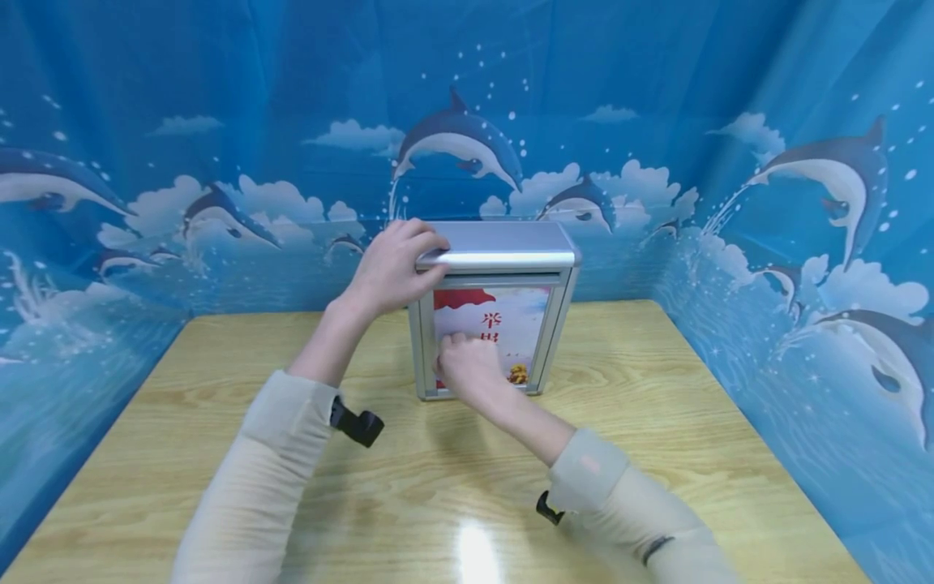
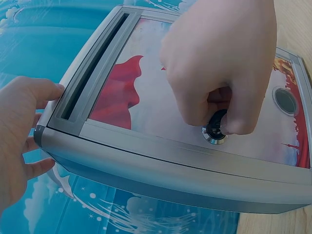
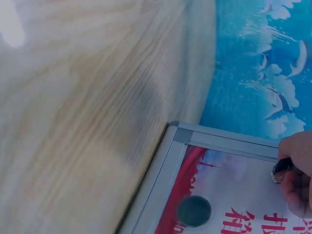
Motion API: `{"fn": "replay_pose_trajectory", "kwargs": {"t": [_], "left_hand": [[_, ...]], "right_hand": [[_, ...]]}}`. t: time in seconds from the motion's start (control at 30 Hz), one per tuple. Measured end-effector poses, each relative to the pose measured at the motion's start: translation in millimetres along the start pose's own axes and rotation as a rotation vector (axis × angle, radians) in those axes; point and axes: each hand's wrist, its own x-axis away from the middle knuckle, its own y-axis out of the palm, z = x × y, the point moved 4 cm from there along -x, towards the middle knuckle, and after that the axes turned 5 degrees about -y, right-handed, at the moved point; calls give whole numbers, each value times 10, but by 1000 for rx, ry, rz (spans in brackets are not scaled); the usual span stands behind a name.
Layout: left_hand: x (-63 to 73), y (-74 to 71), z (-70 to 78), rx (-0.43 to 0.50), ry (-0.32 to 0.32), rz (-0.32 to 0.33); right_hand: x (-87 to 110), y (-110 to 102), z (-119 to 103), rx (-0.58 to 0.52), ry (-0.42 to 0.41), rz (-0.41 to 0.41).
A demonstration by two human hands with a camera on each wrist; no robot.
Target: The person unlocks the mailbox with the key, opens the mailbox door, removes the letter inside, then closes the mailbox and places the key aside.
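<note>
In the head view, the box (image 1: 503, 260) at centre is silver-grey. Its front panel (image 1: 527, 324) is pale white-lilac, with a red drape (image 1: 461, 298) at upper left, red characters (image 1: 491, 320) and a golden patch (image 1: 517, 374) at lower right. The left wrist view shows a black lock (image 2: 215, 135), chrome-ringed. Above, a blue curtain (image 1: 627, 65) — dolphins, white clouds; below, yellow wood-grained tabletop (image 1: 657, 422) and cream sleeves (image 1: 259, 466).

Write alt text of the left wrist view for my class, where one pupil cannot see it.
A person's right hand pinches a black piece at a round silver fitting on the front of a silver-framed box. Their left hand holds the box's end beside a long slot.
</note>
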Motion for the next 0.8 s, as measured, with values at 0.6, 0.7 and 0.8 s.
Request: {"fn": "replay_pose_trajectory", "kwargs": {"t": [0.6, 0.7, 0.8], "left_hand": [[13, 14, -6, 17, 30, 10], [8, 9, -10, 16, 38, 11], [4, 6, -17, 16, 43, 11]], "right_hand": [[122, 140, 83, -104, 40, 186], [137, 167, 91, -110, 33, 254], [142, 185, 97, -116, 34, 268]]}}
